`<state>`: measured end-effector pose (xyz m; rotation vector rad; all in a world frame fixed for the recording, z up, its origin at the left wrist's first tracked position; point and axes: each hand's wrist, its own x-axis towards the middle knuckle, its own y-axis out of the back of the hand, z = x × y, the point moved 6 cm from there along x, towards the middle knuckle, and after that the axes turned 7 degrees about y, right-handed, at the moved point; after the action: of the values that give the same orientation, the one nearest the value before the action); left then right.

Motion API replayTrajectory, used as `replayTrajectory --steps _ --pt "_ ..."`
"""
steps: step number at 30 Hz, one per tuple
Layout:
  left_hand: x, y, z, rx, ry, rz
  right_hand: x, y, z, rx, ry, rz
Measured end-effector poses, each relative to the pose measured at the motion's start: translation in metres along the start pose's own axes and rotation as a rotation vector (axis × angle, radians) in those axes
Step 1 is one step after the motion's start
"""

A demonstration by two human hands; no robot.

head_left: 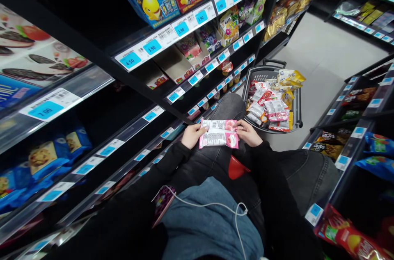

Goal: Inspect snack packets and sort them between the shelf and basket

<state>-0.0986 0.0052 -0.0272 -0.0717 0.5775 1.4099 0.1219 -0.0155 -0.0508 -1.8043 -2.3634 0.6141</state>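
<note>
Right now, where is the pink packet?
In the head view, the pink packet is just below and right of centre, held between the left hand and right hand, with the basket beyond to the right.

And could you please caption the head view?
Left hand and right hand hold a pink-white packet near a loaded basket.

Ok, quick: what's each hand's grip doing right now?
Left hand: closed, holding one end of a pink-and-white, rectangular plastic packet, thumb on top.
Right hand: closed, fingers pinching that packet's opposite end.
</note>
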Motion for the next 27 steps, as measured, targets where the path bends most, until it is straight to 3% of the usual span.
replayTrajectory --steps 4,7,10,13,17,27 --pt "-0.003 0.001 0.005 -0.023 -0.002 0.018 0.000 -0.009 -0.001 -0.021 -0.033 0.032" --pt "-0.008 -0.005 0.013 -0.060 -0.034 -0.056 0.003 -0.012 -0.007 -0.176 0.115 0.140" --pt "-0.015 0.000 0.029 0.165 -0.130 0.013 0.004 -0.012 -0.010 -0.307 0.210 0.285" --pt "-0.023 0.009 0.051 0.458 -0.236 0.138 0.003 -0.015 -0.016 -0.348 0.217 0.304" --pt "-0.028 0.013 0.066 0.498 -0.287 0.145 0.000 -0.017 -0.030 -0.311 0.271 0.299" --pt "-0.008 0.010 0.019 0.112 -0.062 0.040 0.007 -0.017 -0.008 -0.352 0.193 0.247"
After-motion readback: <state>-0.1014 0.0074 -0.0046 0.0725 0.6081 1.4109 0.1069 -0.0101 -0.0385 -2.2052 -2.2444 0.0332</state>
